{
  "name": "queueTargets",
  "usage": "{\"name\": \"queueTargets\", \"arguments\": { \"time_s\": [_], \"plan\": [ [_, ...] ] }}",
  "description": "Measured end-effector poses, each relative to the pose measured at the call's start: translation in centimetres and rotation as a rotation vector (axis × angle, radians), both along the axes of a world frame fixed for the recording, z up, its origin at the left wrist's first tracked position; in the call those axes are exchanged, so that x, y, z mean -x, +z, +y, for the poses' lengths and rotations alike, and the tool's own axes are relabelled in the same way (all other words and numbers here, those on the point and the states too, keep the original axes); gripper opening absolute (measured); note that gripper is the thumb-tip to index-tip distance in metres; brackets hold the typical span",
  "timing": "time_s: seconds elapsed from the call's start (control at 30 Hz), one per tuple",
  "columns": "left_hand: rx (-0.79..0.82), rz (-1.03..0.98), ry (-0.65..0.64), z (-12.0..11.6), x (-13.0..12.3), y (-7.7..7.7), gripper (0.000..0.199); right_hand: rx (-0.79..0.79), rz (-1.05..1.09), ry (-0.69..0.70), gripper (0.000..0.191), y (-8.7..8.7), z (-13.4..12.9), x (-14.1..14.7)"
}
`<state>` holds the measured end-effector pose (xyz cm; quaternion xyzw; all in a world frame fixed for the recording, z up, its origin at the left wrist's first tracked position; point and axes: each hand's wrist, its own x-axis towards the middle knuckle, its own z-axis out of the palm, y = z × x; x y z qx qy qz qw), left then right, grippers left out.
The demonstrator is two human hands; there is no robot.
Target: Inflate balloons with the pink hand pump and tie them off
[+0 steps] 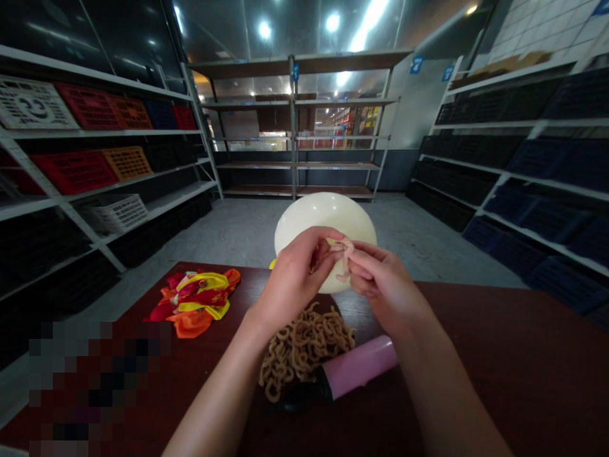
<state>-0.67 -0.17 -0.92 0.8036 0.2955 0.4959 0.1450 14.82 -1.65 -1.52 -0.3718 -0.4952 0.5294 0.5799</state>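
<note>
Nearest us, the pink tube (361,367) lies at six o'clock from our fingertips, the heap of brown curls (309,339) at seven. Beyond, our left hand (297,265) and right hand (387,279), equally near, pinch the pale strip (349,247) between closed fingertips, its loose end hanging toward six.

At 12 o'clock stands a tall metal rack (292,101) with brown shelves. A strip light (368,28) glows on the ceiling at 1 o'clock. Dark blue crates (547,219) line the shelving at 3 o'clock. A rumpled red, orange and yellow bundle (193,301) lies at 8 o'clock on the dark reddish counter (499,355). Shelved at 9 o'clock is a red crate (73,171); at 10, a white smiley-faced crate (35,105).
</note>
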Motion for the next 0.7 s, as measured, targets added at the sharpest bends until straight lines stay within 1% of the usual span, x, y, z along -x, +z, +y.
{"name": "queueTargets", "arguments": {
  "time_s": [0.1, 0.2, 0.3, 0.4, 0.47, 0.53, 0.63, 0.7],
  "plan": [
    [-0.049, -0.041, 0.019, -0.1, -0.2, 0.1, 0.015, -0.001, 0.023, 0.070, 0.022, 0.0, -0.1, 0.0],
    [-0.045, -0.106, 0.042, -0.2, -0.2, 0.0, 0.013, -0.028, 0.062, 0.085, 0.021, 0.0, -0.1, 0.3],
    [0.024, -0.203, 0.088, -0.3, -0.3, -0.2, 0.013, -0.061, 0.038, 0.051, 0.022, 0.1, -0.3, 0.7],
    [0.126, -0.328, 0.123, -0.4, -0.8, -0.3, 0.016, -0.092, -0.036, -0.038, 0.025, 0.2, -0.6, 1.2],
    [0.190, -0.412, 0.107, -0.3, -1.0, -0.3, 0.016, -0.133, -0.097, -0.098, 0.028, 0.2, -0.8, 1.5],
    [0.240, -0.485, 0.086, -0.1, -1.1, -0.3, 0.017, -0.183, -0.162, -0.128, 0.029, 0.1, -0.8, 1.6],
    [0.293, -0.616, 0.045, 0.2, -0.7, -0.3, 0.023, -0.247, -0.233, -0.148, 0.030, -0.2, -0.7, 1.8],
    [0.308, -0.676, 0.011, 0.4, -0.3, -0.2, 0.027, -0.257, -0.247, -0.128, 0.030, -0.3, -0.5, 2.0]
  ]
}}
